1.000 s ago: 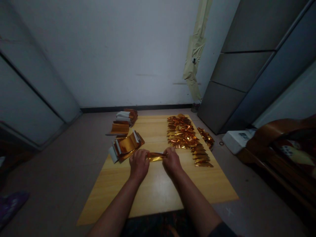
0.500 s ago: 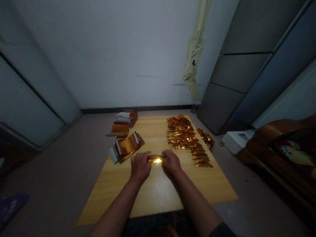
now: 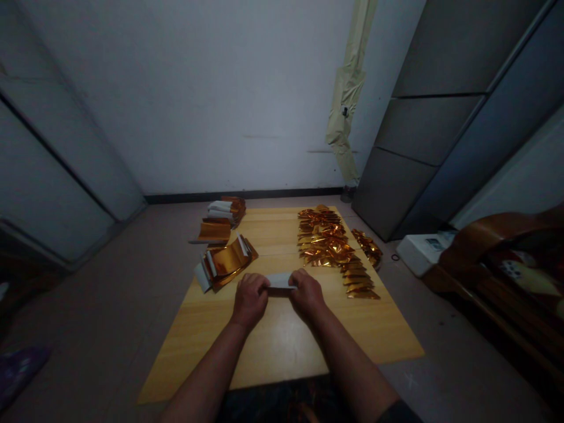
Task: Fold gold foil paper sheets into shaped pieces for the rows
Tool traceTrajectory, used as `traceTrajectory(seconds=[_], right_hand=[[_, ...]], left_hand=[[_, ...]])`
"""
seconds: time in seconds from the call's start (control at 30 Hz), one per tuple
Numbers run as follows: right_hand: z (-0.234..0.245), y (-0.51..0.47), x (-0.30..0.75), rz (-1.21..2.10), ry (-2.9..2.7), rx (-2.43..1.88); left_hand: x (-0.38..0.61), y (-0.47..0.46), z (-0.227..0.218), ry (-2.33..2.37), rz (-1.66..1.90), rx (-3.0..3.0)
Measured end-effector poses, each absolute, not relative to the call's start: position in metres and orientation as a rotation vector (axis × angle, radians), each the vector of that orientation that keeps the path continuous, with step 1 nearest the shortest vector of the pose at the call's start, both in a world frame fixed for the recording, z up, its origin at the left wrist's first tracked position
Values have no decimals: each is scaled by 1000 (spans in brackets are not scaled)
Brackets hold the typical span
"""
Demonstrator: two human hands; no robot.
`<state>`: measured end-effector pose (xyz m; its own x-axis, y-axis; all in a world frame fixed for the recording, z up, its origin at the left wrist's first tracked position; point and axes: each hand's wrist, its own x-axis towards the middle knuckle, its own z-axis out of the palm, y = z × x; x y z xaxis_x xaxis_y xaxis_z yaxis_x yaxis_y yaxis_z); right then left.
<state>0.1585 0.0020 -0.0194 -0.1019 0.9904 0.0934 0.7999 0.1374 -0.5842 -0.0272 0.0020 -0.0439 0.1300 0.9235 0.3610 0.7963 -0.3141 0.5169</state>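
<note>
Between my hands is a sheet of foil paper (image 3: pixel 279 280), its pale grey-white side facing me. My left hand (image 3: pixel 251 296) pinches its left end between thumb and fingers. At the right end, my right hand (image 3: pixel 307 294) grips it the same way. The sheet is held low over the wooden table (image 3: pixel 282 346); whether it touches the wood I cannot tell. Left of my left hand lie curved gold foil sheets (image 3: pixel 227 258) with pale backs. Folded gold foil pieces (image 3: pixel 326 238) lie in overlapping rows to the right, beyond my right hand.
More foil sheets (image 3: pixel 215 228) and a pale-backed bundle (image 3: pixel 227 208) sit at the table's far left. Other foil pieces (image 3: pixel 368 245) are heaped beyond the right edge. A grey cabinet (image 3: pixel 396 182), a white box (image 3: pixel 420 252) and wooden furniture (image 3: pixel 480 264) stand on the right.
The sheet between my hands has turned from its shiny gold side to its pale side. Both hands stay in nearly the same place, and the foil piles have not moved.
</note>
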Motion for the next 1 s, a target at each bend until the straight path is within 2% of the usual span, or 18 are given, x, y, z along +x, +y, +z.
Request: traceTrajectory(seconds=[0.5,0.7,0.87,1.0], right_hand=[[-27,-8,170,350,-2170,-1556],[-17,-18,177,356,-2252,-1457],[-8,-14,178,528,-2204,-1459],[-9,6,172,421,-2134,-1547]], left_hand=[[-29,-1,-48,1551,810,2410],[-33,-11,-42,1491,735,2564],[-34,-26,-35,1470,715,2612],[-33,-25,-38,1489,748,2624]])
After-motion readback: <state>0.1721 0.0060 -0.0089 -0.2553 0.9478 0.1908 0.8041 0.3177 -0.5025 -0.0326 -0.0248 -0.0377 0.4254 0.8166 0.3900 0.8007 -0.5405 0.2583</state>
